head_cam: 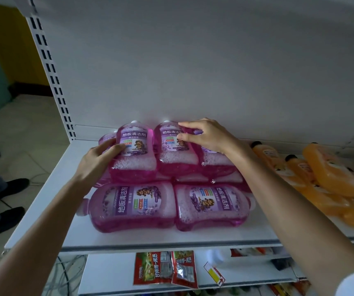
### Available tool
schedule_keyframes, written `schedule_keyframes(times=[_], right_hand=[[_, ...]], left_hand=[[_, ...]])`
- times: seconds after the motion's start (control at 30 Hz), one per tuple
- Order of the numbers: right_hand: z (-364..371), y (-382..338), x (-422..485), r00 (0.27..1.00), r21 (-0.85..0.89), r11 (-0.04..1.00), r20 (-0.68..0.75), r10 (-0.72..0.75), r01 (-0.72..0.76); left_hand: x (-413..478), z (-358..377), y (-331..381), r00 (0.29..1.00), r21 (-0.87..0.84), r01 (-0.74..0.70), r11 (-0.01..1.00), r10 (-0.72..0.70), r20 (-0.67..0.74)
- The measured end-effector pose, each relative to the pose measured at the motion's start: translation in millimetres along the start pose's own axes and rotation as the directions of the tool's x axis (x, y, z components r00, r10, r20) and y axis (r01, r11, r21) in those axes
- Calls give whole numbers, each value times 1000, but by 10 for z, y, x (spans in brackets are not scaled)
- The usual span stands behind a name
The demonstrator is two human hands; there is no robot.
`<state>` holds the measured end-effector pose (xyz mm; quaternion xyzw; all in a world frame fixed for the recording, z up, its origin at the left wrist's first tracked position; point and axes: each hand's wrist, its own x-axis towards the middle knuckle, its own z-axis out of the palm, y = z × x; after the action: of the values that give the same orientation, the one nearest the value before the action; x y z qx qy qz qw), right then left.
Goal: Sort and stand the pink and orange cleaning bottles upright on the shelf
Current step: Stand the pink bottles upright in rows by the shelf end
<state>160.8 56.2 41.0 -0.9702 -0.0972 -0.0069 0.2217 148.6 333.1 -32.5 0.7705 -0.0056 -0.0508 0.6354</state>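
My left hand (99,161) grips the left pink bottle (134,154) of the upper layer: thumb flat on its label, fingers wrapped round its far side where I cannot see them. My right hand (208,135) lies over the right pink bottle (216,161), with the forefinger hooked over its shoulder and the thumb pressing near the label of the middle pink bottle (174,150) beside it. All three lean back, with their caps toward the back wall (193,71), and rest on more pink bottles beneath. Two front pink bottles (133,206) lie on their sides along the edge of the shelf (171,238). The orange bottles (330,171) sprawl in a heap well to my right. To stand these well, I think I should lift one at a time rather than drag the row, since the smooth, full bottles below will likely roll once the load shifts. I would take the left one first and tip its base down onto bare shelf at the back left. I would keep my right hand bearing on the others so nothing slides forward onto the front pair.
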Motion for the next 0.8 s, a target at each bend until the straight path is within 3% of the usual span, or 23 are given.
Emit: schedule_keyframes(times=[0.33,0.53,0.67,0.8], right_hand=[[-230,446,-164,999,14,999,-2,41,-41],[-310,664,-231,999,41,998,-7,51,-51],[-302,679,-218,999,-14,999,7,39,-39],[-294,590,-165,999,-115,993,10,32,-30]], left_hand=[[24,543,67,995,83,-104,991,104,7],[106,725,-14,996,162,-88,983,83,32],[60,719,45,997,114,-78,990,75,33],[31,668,66,996,256,-84,963,72,58]])
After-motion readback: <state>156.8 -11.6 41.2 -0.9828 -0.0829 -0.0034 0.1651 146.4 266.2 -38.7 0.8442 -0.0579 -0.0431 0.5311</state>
